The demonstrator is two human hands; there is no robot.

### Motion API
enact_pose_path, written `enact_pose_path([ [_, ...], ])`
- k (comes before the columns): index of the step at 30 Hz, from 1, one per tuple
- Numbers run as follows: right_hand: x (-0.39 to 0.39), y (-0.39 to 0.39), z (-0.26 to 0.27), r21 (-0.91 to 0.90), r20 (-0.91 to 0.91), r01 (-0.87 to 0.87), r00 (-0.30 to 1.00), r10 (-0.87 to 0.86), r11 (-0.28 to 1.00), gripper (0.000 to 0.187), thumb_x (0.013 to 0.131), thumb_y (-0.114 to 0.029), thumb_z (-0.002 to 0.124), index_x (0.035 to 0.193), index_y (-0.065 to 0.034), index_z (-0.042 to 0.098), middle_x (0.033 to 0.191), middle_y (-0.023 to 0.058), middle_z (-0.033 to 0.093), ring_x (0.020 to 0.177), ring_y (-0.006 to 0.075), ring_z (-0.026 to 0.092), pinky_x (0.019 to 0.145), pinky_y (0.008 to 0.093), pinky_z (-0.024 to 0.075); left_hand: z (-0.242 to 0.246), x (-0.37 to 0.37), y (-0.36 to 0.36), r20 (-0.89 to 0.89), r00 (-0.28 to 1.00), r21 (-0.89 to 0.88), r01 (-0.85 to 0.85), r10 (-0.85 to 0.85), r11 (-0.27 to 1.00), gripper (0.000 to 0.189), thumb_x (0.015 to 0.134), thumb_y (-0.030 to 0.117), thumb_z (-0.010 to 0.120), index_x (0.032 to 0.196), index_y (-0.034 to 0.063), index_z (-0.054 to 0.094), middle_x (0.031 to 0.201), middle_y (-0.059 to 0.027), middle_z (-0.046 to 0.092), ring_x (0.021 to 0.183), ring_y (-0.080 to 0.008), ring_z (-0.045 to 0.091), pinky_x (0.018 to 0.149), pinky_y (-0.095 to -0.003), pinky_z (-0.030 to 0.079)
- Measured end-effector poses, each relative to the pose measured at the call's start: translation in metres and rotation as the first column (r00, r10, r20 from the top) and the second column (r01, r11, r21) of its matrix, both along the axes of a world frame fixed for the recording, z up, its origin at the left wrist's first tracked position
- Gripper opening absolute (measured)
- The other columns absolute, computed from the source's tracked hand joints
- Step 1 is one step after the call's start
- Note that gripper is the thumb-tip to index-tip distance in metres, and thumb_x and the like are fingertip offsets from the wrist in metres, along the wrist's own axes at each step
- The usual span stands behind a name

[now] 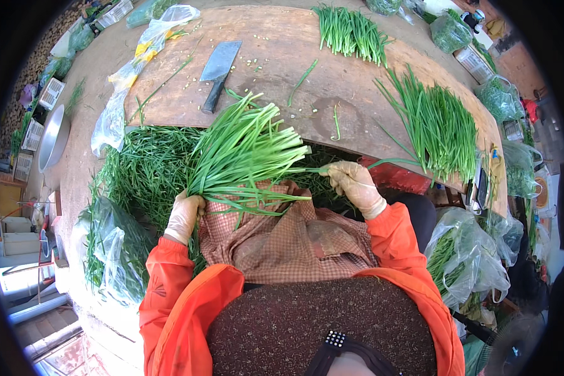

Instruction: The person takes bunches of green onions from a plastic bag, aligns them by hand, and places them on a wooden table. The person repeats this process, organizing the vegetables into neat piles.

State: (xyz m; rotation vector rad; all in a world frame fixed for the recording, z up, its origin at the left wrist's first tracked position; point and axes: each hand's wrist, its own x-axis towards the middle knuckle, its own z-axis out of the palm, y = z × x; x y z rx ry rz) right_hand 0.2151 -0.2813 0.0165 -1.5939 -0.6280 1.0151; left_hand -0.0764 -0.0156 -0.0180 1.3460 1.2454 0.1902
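My gloved left hand [186, 211] grips a bunch of green chives [251, 145] by its leafy end. Their pale cut ends fan out up and to the right, above my checked apron [282, 244]. To the right of the bunch, my gloved right hand [355, 184] pinches a thin green chive stalk [310, 170] between thumb and fingers. Whether this stalk is still part of the bunch I cannot tell. Below the bunch and to its left lies a heap of loose green leaves [145, 169].
On the wooden table [272, 37] lie a cleaver [220, 66], a crumpled plastic bag [143, 61] and two piles of chives, one at the back [352, 35] and one at the right [439, 124]. Filled plastic bags stand at the left [117, 249] and right [467, 256].
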Motion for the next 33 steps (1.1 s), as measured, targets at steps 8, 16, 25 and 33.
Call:
enact_pose_path([
  [8,0.048,-0.072,-0.002,-0.027,0.032,0.272,0.962,-0.271,0.962,0.021,0.096,-0.015,0.054,0.104,-0.0016,0.070,0.070,-0.0029,0.055,0.056,0.0035,0.043,0.050,0.0169,0.0343,-0.003,-0.005,0.001,0.036,0.999,-0.072,-0.027,0.030,0.997,0.011,0.069,0.007,0.052,0.078,0.0019,0.057,0.057,-0.0079,0.052,0.041,-0.0176,0.041,0.038,-0.0305,0.033],
  [16,0.044,-0.059,-0.023,-0.169,0.789,0.072,0.607,0.091,0.983,0.023,0.082,-0.019,0.068,0.099,-0.0026,0.068,0.100,0.0166,0.065,0.097,0.0338,0.061,0.085,0.0400,0.0488,-0.003,-0.003,0.006,0.010,1.000,-0.076,-0.008,0.009,0.997,0.010,0.068,0.006,0.051,0.076,0.0014,0.057,0.057,-0.0073,0.053,0.044,-0.0171,0.044,0.041,-0.0297,0.034],
  [25,0.000,0.041,-0.014,0.135,0.383,-0.036,0.923,-0.018,0.990,0.025,0.090,-0.008,0.065,0.114,-0.0006,0.064,0.108,0.0081,0.065,0.103,0.0168,0.060,0.092,0.0296,0.0465,0.002,-0.001,0.019,-0.046,0.996,-0.004,0.080,-0.080,0.997,0.014,0.069,0.002,0.052,0.083,0.0030,0.057,0.055,-0.0052,0.051,0.040,-0.0153,0.042,0.037,-0.0289,0.031],
  [33,0.039,0.087,0.010,0.069,0.560,-0.063,0.829,0.014,0.996,0.021,0.093,-0.011,0.059,0.108,0.0015,0.067,0.100,0.0097,0.069,0.095,0.0161,0.062,0.088,0.0283,0.0472,-0.006,-0.002,0.029,0.039,0.999,0.109,0.033,-0.038,0.993,0.039,0.076,-0.001,0.052,0.113,0.0036,0.064,0.069,0.0010,0.058,0.052,-0.0070,0.044,0.048,-0.0231,0.035],
])
